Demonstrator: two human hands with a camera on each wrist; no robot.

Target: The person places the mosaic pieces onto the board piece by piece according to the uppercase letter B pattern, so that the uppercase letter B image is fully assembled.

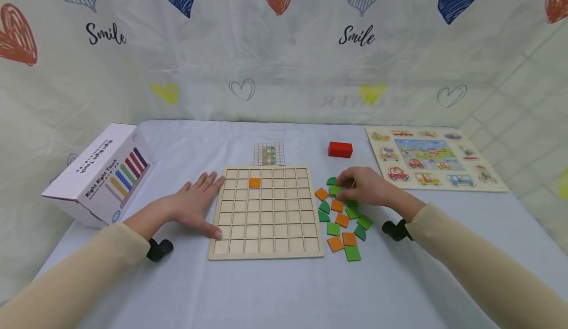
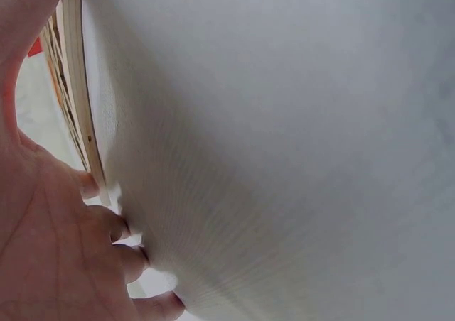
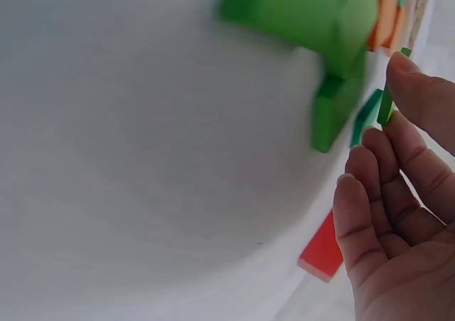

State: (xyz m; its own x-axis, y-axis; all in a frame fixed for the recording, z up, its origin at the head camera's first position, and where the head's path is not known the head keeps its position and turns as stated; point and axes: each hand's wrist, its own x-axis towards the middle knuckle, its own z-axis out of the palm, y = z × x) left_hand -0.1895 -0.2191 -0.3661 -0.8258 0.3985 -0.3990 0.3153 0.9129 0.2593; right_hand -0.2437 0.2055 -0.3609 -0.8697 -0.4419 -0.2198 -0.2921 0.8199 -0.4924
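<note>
A wooden grid board (image 1: 266, 257) lies on the white-covered table with one orange square tile (image 1: 255, 182) in a cell of its top row. My left hand (image 1: 195, 203) rests flat at the board's left edge, fingers spread, the thumb over its lower left rim. To the right of the board, my right hand (image 1: 366, 186) pinches a green square tile (image 3: 387, 102) between thumb and forefinger, above the loose pieces. Around it lie several orange tiles (image 1: 342, 220), green square tiles (image 1: 352, 253) and dark green rounded pieces (image 1: 360, 233). The hand partly hides some of them.
Behind the board lies a small printed pattern card (image 1: 268, 154). A red block (image 1: 340, 149) sits at the back right, near a picture puzzle board (image 1: 483, 183). At the left stands a white box (image 1: 99, 171). A curtain with hearts (image 1: 284, 48) hangs behind the table.
</note>
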